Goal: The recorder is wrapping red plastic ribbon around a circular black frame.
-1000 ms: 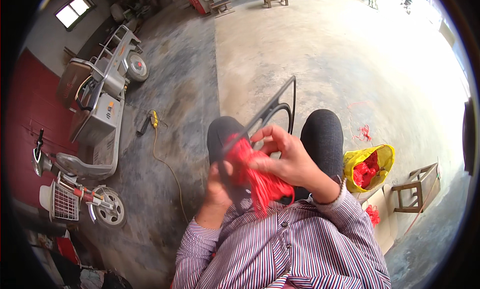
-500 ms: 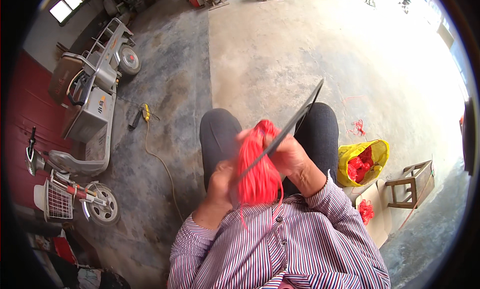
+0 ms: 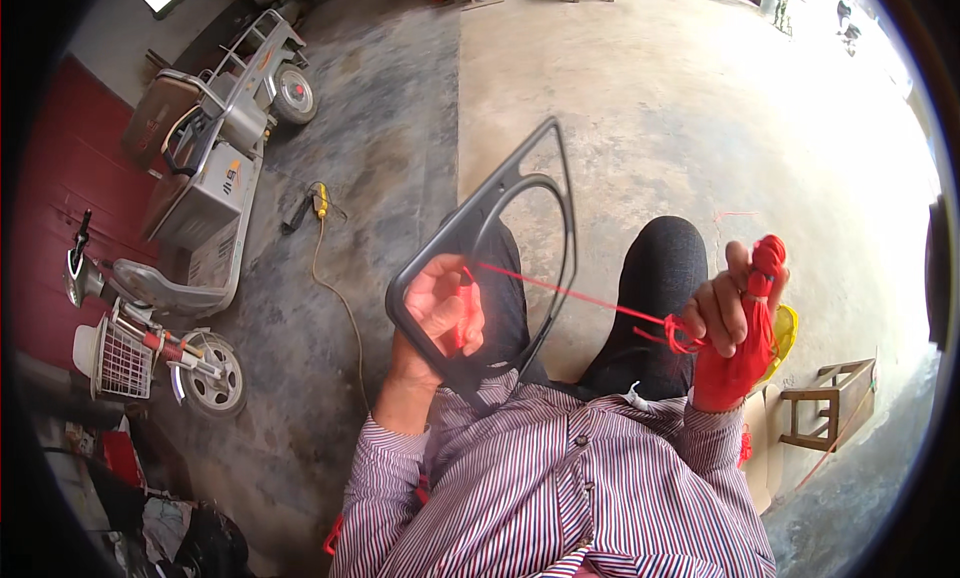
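A red cord [image 3: 570, 290] runs taut between my two hands across my lap. Curled round its far end is my left hand [image 3: 430, 303], closed, with a bit of red against the palm. A dark grey flat frame [image 3: 400, 278] with large cut-out openings stands tilted about that hand, and I see the fingers through it; what supports it I cannot tell. My right hand [image 3: 722, 318], over my right thigh, grips a red tassel [image 3: 748, 363] with a bound, knobbed top. Loose loops of cord hang by its fingers.
Partly behind the right hand shows a yellow bag [image 3: 787, 338]. A small wooden stool [image 3: 825, 403] stands at the right. On the left are a grey three-wheeled cart [image 3: 215, 178], a white basket [image 3: 125, 360] and a cable [image 3: 335, 318] with a yellow end on the concrete floor.
My hands have moved apart: the right went right with the red bundle, and the left now holds a cord drawn from it. The grey frame has turned its broad side toward me.
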Demonstrator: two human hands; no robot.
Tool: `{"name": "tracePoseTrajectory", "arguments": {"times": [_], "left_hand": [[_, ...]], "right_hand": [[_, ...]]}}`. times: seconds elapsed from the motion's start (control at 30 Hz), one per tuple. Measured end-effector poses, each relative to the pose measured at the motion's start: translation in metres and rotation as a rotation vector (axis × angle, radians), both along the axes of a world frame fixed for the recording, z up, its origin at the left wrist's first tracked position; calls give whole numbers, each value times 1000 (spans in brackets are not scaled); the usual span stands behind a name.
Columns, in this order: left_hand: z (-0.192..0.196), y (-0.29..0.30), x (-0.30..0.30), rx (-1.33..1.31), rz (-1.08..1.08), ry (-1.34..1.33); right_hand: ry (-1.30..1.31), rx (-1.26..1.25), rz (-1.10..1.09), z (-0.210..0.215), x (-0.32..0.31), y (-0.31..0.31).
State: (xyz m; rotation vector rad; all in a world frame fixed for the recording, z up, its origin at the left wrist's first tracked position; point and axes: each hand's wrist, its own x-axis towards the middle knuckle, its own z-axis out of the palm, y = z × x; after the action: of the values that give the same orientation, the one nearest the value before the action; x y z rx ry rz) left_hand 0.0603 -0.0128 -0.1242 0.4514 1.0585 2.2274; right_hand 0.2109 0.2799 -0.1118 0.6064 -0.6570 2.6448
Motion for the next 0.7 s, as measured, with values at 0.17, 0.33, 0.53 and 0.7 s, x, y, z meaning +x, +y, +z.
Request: {"name": "tracePoseTrajectory", "arguments": {"times": [0.17, 0.33, 0.53, 0.7], "left_hand": [[-5, -7, -4, 5, 44, 38], [7, -12, 0, -59, 75, -26], [-1, -1, 13, -29, 96, -16], [10, 30, 35, 23, 23, -120]], "right_hand": [[-217, 38, -168, 15, 17, -30], [-407, -132, -143, -22, 0, -10], [-567, 164, 110, 2, -31, -57], [-589, 791, 96, 27, -56, -84]]}}
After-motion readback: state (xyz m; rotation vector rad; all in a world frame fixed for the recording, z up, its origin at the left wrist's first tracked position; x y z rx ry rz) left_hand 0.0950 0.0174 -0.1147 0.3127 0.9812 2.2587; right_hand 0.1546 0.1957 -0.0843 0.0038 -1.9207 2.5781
